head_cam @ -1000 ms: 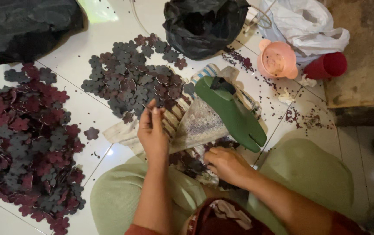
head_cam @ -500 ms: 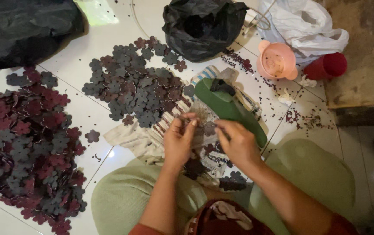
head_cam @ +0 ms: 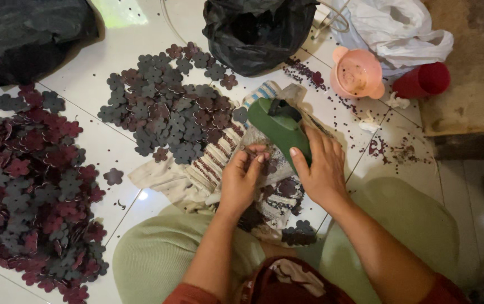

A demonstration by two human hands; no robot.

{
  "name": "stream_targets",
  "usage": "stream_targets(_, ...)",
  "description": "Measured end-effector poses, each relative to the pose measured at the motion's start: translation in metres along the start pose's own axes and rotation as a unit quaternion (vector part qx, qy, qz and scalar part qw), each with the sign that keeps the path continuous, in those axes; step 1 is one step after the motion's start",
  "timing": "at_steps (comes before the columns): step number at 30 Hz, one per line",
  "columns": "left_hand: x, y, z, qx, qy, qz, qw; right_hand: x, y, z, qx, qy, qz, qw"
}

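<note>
I sit on a white tiled floor with a striped cloth (head_cam: 208,169) spread before my knees. My left hand (head_cam: 242,180) pinches a small dark flower-shaped cutout at its fingertips over the cloth. My right hand (head_cam: 321,169) rests its fingers on a green hand tool (head_cam: 278,126) that lies on the cloth. Several dark cutouts (head_cam: 298,233) lie on the cloth below my hands.
A heap of grey and maroon flower cutouts (head_cam: 169,112) lies beyond the cloth, a larger heap (head_cam: 34,186) at the left. Black bags (head_cam: 259,34) (head_cam: 22,39), a white bag (head_cam: 399,34), a pink bowl (head_cam: 357,73) and a red cup (head_cam: 422,81) stand at the back.
My left hand came back from the cloth's far edge toward the middle and took up a cutout. My right hand rose from my lap to the green tool.
</note>
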State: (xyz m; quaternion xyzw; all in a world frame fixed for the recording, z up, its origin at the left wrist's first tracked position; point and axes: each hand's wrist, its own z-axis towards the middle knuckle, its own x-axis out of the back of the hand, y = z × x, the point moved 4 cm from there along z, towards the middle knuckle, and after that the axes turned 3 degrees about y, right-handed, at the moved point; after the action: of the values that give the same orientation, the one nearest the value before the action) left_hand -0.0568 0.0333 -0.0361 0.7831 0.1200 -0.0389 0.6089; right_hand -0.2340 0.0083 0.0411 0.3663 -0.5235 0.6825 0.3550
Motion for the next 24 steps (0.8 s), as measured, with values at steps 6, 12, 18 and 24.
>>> stream_targets(6, 0.000, 0.002, 0.000, 0.009, 0.002, 0.011, 1.000, 0.000, 0.004, -0.001, -0.012, -0.014, -0.001, 1.000)
stream_targets(12, -0.001, 0.015, -0.003, -0.038, 0.000, 0.072, 0.997, 0.001, 0.004, -0.001, -0.010, -0.015, 0.001, 1.000)
stream_targets(18, -0.004, 0.033, -0.010, -0.109, -0.004, 0.206, 0.972, -0.002, 0.009, -0.002, -0.041, -0.034, -0.005, 0.999)
stream_targets(24, -0.011, 0.037, -0.012, -0.144, -0.019, 0.254, 0.956, 0.009, 0.000, 0.011, -0.090, -0.138, 0.006, 0.986)
